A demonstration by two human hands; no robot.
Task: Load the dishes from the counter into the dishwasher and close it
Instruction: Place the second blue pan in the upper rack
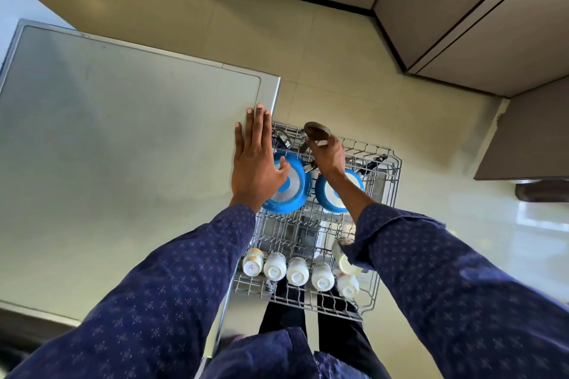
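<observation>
Both arms extend forward and downward from the bottom of the view, each covered to the wrist by a dark blue patterned sleeve. The left hand is flat, palm down, with the four fingers straight and held close together, pointing away from the body; the thumb is spread toward the right. The right hand is positioned just beside it, level with it, with the wrist bent and the fingers curled around a round, dark object held at the fingertips.
</observation>
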